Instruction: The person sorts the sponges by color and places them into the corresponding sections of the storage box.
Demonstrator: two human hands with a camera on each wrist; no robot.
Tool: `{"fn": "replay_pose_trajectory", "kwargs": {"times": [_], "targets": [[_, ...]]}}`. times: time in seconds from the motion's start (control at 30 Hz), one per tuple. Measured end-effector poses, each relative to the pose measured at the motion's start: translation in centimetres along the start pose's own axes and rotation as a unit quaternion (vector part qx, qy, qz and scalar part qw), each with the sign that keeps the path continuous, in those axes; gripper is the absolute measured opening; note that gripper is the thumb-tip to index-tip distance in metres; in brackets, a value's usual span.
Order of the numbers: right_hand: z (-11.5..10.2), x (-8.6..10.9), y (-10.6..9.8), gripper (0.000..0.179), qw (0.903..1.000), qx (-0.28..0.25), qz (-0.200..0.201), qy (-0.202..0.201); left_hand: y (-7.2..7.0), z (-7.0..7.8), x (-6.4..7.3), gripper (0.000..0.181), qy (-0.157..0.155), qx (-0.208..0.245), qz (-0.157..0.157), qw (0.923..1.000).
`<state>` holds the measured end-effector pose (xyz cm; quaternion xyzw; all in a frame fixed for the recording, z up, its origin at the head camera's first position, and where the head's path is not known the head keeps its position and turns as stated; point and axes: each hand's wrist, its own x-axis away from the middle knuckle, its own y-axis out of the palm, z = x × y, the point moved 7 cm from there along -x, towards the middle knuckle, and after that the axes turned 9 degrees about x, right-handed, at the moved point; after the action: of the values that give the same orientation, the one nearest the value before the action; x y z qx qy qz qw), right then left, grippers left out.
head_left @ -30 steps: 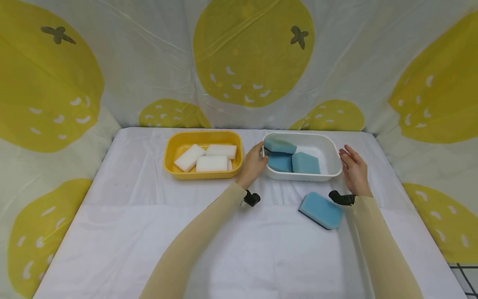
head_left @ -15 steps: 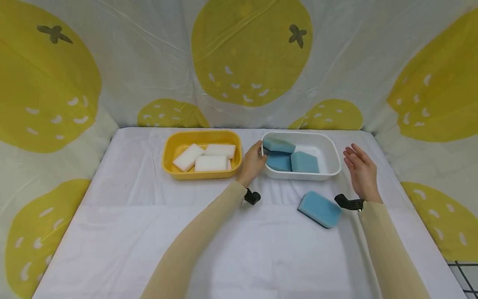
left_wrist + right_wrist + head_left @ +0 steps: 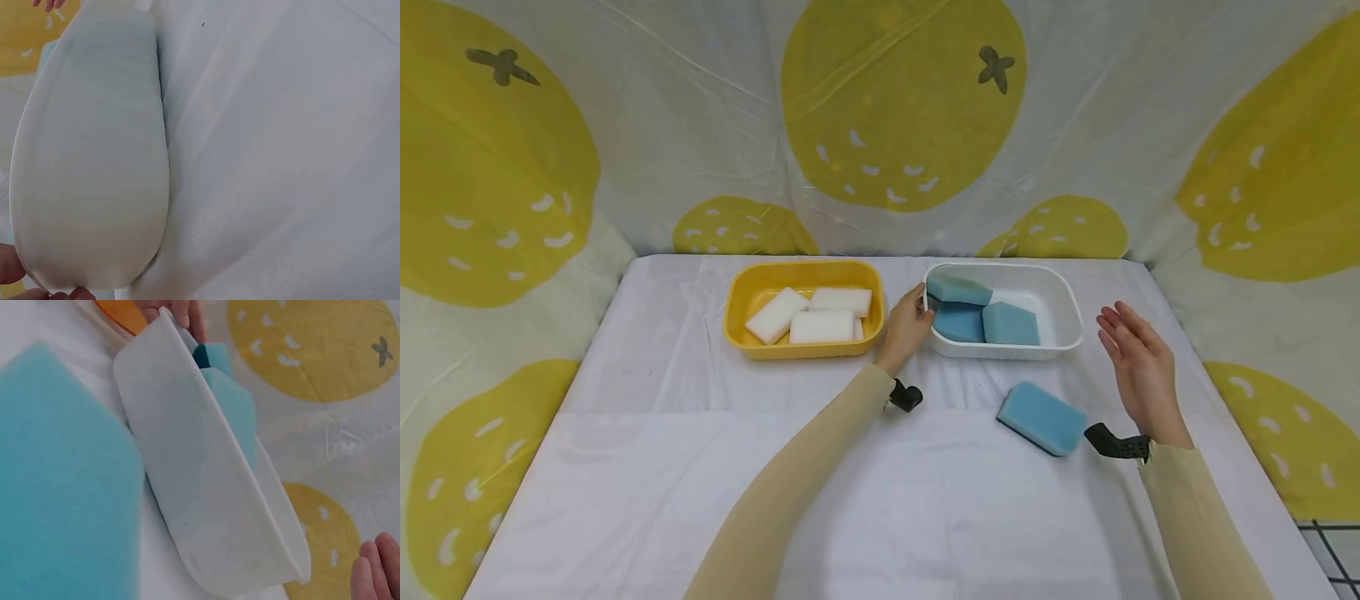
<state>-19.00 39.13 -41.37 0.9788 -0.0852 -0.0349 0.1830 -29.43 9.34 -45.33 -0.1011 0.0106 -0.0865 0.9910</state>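
A white plastic tub (image 3: pixel 1052 325) stands at the back right in the head view, with several blue sponges (image 3: pixel 1011 325) heaped at its left end. My left hand (image 3: pixel 904 335) holds the tub's left rim; thumb and fingertips also show at the tub's end in the left wrist view. To the right of the tub, my right hand (image 3: pixel 1144 375) is raised with its fingers straight and touches nothing. One loose blue sponge (image 3: pixel 1041 418) with a dark underside lies on the cloth in front of the tub, large in the right wrist view.
Left of my left hand stands a yellow tub (image 3: pixel 732 321) holding several white sponges (image 3: pixel 822 327). A white cloth (image 3: pixel 647 467) covers the table. Behind it hangs a curtain (image 3: pixel 902 100) printed with yellow fruit.
My right hand has come away from the tub's right end, moving right and toward me. My left hand stays on the left rim. The tubs and sponges lie as before.
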Motion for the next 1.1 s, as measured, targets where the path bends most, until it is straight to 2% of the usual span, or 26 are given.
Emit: {"fn": "replay_pose_trajectory", "kwargs": {"times": [0.37, 0.53, 0.67, 0.77, 1.0, 1.1], "targets": [[1.0, 4.0, 0.1, 0.042, 0.9985, 0.051, -0.009, -0.019, 0.0, -0.2, 0.1, 0.051, 0.005, 0.011, -0.005, 0.9999], [2.3, 5.6, -0.2, 0.046, 0.996, 0.089, -0.003, -0.003, 0.1, -0.1, 0.2, 0.051, 0.002, 0.009, -0.002, 1.0], [3.5, 6.6, -0.8, 0.05, 0.9878, 0.152, 0.015, 0.03, 0.1, 0.0, 0.3, 0.051, -0.004, 0.01, -0.004, 0.9999], [4.4, 7.2, -1.2, 0.054, 0.978, 0.201, 0.019, 0.053, 0.2, -0.1, 0.4, 0.051, -0.006, 0.013, -0.005, 0.9999], [6.0, 8.3, -1.5, 0.057, 0.9627, 0.265, -0.008, 0.056, 0.3, -0.4, 0.2, 0.052, -0.004, 0.002, -0.01, 0.9999], [6.5, 8.8, -1.4, 0.06, 0.9533, 0.295, -0.015, 0.065, 0.3, -0.5, 0.2, 0.052, -0.005, -0.002, -0.012, 0.9999]]}}
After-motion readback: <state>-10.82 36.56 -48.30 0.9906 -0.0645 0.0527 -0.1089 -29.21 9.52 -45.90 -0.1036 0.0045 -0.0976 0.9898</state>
